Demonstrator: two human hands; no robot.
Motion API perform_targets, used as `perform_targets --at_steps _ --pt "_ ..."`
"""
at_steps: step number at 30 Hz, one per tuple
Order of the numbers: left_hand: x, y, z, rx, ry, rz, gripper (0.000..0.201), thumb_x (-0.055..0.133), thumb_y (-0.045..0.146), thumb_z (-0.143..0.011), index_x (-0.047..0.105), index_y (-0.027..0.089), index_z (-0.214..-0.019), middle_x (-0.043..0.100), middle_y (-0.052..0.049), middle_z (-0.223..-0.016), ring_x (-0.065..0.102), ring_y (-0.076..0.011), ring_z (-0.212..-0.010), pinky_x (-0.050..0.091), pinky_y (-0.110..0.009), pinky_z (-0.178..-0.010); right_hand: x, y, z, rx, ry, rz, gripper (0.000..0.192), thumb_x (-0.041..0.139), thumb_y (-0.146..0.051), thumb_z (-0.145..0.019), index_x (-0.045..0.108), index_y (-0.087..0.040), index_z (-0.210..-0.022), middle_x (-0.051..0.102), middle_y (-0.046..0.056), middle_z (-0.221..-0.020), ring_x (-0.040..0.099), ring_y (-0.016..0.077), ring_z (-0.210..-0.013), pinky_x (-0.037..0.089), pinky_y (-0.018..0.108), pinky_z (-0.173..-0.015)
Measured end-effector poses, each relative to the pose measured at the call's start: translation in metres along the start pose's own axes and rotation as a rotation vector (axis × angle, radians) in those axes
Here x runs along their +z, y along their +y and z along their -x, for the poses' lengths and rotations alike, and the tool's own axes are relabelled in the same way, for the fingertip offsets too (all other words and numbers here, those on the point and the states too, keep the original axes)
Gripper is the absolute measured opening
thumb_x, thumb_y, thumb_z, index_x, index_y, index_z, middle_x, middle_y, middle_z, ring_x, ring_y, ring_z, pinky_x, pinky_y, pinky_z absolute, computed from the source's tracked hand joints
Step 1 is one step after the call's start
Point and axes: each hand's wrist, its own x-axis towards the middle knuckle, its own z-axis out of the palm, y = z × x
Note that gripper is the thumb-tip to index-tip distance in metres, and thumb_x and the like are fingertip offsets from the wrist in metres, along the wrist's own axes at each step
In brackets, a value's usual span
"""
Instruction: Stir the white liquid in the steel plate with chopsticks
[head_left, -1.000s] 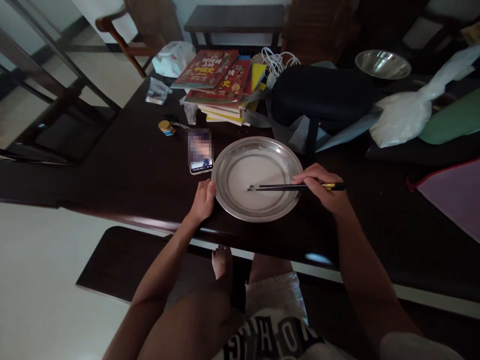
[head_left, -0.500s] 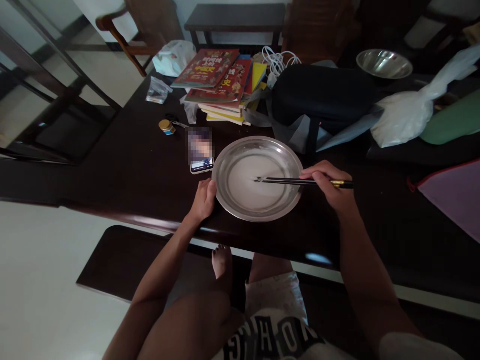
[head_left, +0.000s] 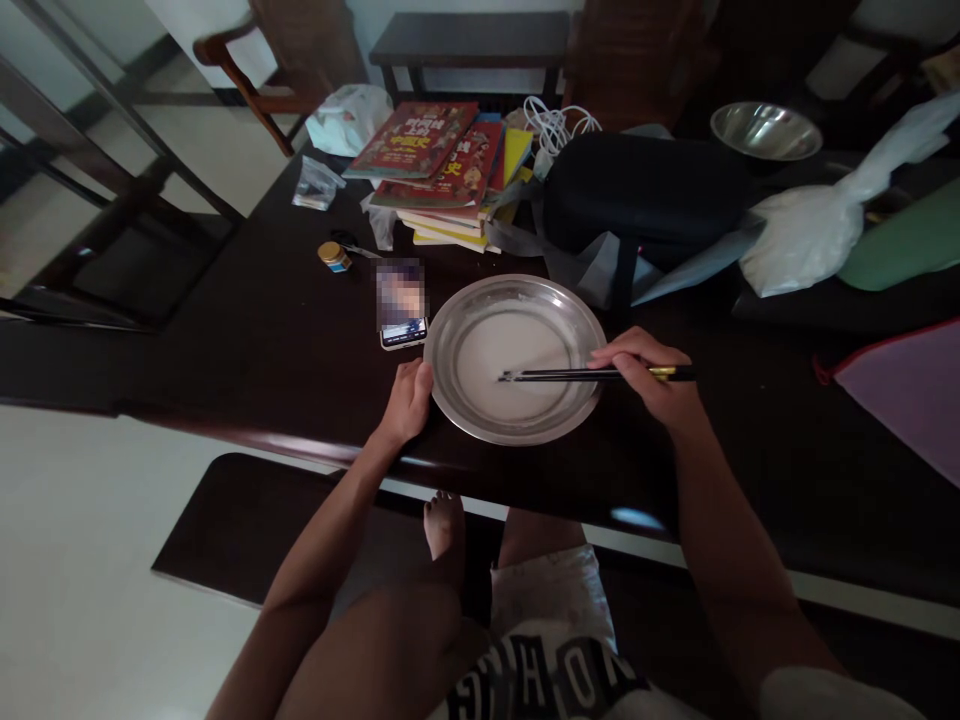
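A wide steel basin (head_left: 587,400) stands near the front edge of the dark table, with a milky white liquid (head_left: 510,345) in its bottom. My left hand (head_left: 409,398) grips the basin's left rim, thumb on top and the other fingers mostly hidden below. Over the right rim, my right hand (head_left: 654,372) is closed on a pair of black chopsticks (head_left: 559,376) with gold bands near their upper ends. Their tips are in the white liquid, left of the middle, and look coated white.
Beyond the basin's left side lie a phone (head_left: 403,330), a small jar (head_left: 334,257) and scissors (head_left: 364,250). Stacked books (head_left: 420,140), a black case (head_left: 645,190), a white plastic bag (head_left: 802,240) and a steel bowl (head_left: 766,130) sit farther back. A purple cloth (head_left: 911,400) lies right.
My right hand has shifted slightly left and nearer to me, carrying the chopstick tips the same way through the liquid. My left hand stays on the rim.
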Motion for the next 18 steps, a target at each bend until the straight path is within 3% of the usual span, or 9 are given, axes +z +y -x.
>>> perform_targets --at_steps 3,7,12,16,18 --pt "-0.0004 0.0009 -0.0001 0.005 0.006 0.008 0.071 0.014 0.073 -0.103 0.047 0.024 -0.063 0.06 -0.008 -0.066 0.057 -0.0228 -0.068 0.054 -0.042 -0.076 0.0001 0.0004 -0.0003 -0.019 -0.002 0.026 0.02 0.063 -0.036 -0.1 0.082 -0.033 -0.098 0.083 0.001 -0.092 0.073 0.0235 -0.088 0.059 0.044 -0.082" --pt "-0.0008 0.0019 -0.0002 -0.011 0.004 0.014 0.071 0.016 0.074 -0.102 0.047 0.024 -0.064 0.061 -0.009 -0.068 0.057 -0.0234 -0.069 0.054 -0.042 -0.078 -0.0011 0.0005 0.0002 0.018 0.053 -0.022 0.02 0.061 -0.035 -0.102 0.082 -0.033 -0.101 0.081 0.001 -0.084 0.074 0.0225 -0.082 0.058 0.042 -0.079" --pt "0.0001 0.0009 -0.0002 -0.032 -0.002 0.015 0.07 0.015 0.073 -0.102 0.047 0.025 -0.064 0.059 -0.008 -0.068 0.056 -0.0236 -0.069 0.053 -0.043 -0.077 0.0002 -0.0021 -0.0005 -0.018 -0.029 0.028 0.02 0.062 -0.036 -0.101 0.082 -0.033 -0.097 0.082 0.002 -0.093 0.073 0.023 -0.088 0.059 0.043 -0.082" --pt "0.0004 0.0006 0.0001 -0.028 -0.001 0.011 0.07 0.015 0.073 -0.102 0.047 0.024 -0.065 0.06 -0.009 -0.068 0.057 -0.0238 -0.07 0.053 -0.042 -0.077 -0.0013 -0.0014 -0.0002 0.016 0.061 -0.002 0.021 0.061 -0.037 -0.101 0.082 -0.032 -0.099 0.081 0.001 -0.084 0.074 0.0225 -0.082 0.058 0.042 -0.079" --pt "0.0001 0.0013 -0.0001 -0.023 -0.004 0.008 0.07 0.014 0.074 -0.102 0.046 0.025 -0.064 0.059 -0.008 -0.066 0.057 -0.0236 -0.069 0.053 -0.042 -0.077 -0.001 -0.0009 0.0002 0.013 0.045 -0.018 0.02 0.062 -0.035 -0.102 0.082 -0.032 -0.1 0.081 0.001 -0.082 0.073 0.0222 -0.081 0.058 0.041 -0.078"
